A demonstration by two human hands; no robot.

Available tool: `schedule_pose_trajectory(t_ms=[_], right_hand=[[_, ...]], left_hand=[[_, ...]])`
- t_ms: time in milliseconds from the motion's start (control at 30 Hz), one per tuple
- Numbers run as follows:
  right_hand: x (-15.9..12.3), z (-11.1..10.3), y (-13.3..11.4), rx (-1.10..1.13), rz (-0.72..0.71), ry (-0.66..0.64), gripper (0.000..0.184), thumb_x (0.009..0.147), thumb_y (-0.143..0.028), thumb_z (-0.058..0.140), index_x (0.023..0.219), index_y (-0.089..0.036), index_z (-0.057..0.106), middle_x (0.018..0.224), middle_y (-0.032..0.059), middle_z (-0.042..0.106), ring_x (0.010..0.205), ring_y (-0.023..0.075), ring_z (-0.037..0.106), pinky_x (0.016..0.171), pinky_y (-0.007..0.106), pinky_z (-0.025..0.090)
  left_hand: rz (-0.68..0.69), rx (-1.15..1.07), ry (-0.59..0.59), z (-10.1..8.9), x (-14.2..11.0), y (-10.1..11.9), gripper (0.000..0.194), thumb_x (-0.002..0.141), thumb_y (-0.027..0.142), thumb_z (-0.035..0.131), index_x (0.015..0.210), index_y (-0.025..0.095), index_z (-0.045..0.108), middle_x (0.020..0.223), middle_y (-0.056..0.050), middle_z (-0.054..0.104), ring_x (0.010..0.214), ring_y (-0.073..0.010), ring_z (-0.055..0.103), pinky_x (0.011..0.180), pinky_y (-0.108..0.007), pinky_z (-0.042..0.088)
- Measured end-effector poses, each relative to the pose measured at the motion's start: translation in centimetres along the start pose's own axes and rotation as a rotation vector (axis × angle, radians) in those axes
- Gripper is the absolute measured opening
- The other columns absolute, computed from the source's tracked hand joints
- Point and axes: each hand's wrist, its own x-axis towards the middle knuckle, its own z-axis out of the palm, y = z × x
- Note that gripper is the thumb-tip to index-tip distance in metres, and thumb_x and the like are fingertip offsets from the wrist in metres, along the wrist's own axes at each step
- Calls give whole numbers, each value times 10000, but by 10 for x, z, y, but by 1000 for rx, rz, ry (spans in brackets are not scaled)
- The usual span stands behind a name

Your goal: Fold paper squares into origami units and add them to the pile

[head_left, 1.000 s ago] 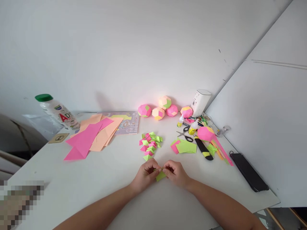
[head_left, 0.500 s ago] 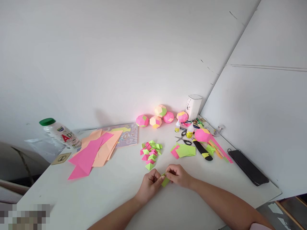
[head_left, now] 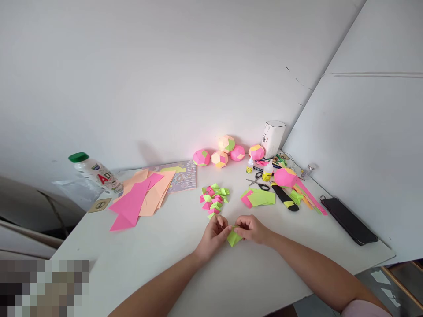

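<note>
- Both hands have edged closer together over the last second, and the green paper piece [head_left: 234, 238] now hangs lower between them, more of it showing below the fingertips than a moment ago.
- Left hand [head_left: 215, 233] is curled, thumb and forefinger pinching the left edge of the green piece; right hand [head_left: 251, 229] is closed the same way on its right edge.
- That green piece sits just above the white table [head_left: 139, 255], near the front middle, with both wrists resting low.
- Its shape has shifted from a flat strip to a pointed, folded wedge, so I'd judge the fold is being tightened rather than begun.
- Just behind the hands lies the pile of folded pink and green units [head_left: 214, 199], looking unchanged and untouched.
- To the right of that pile, a stack of green and pink squares [head_left: 259, 198], then scissors [head_left: 258, 183], two glue bottles [head_left: 267, 171] and a black-and-yellow cutter [head_left: 284, 198].
- Finished paper balls [head_left: 220, 156] line the wall at the back; one more pink ball [head_left: 284, 177] sits by the paper strips.
- Off to the left: pink and orange sheets [head_left: 142, 198] and a green-capped bottle [head_left: 95, 172] lying on its side. A black phone [head_left: 349, 220] rests at the far right edge.
</note>
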Motion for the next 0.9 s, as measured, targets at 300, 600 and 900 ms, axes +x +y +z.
schedule_pose_trajectory(t_ms=[300, 600, 900], right_hand=[[2, 0, 1, 56, 25, 28, 235, 753, -363, 613, 705, -148, 528, 558, -45, 473, 486, 81, 455, 450, 194, 382], [4, -2, 0, 195, 28, 55, 323, 767, -437, 605, 934, -166, 545, 674, -18, 569, 484, 78, 500, 456, 201, 391], [4, -2, 0, 135, 48, 37, 241, 810, -388, 564, 783, -149, 551, 566, -40, 515, 474, 78, 493, 461, 197, 381]], left_hand=[[-33, 137, -56, -4, -1, -1, 233, 780, 381, 589, 803, 150, 560, 676, 8, 503, 608, -96, 443, 572, -228, 356], [-66, 15, 110, -2, 2, 6, 356, 738, 416, 622, 989, 176, 541, 648, 51, 437, 455, -62, 452, 425, -204, 362], [-88, -36, 44, 0, 0, 10, 367, 771, 366, 602, 1057, 208, 435, 782, 23, 502, 561, -90, 539, 473, -222, 427]])
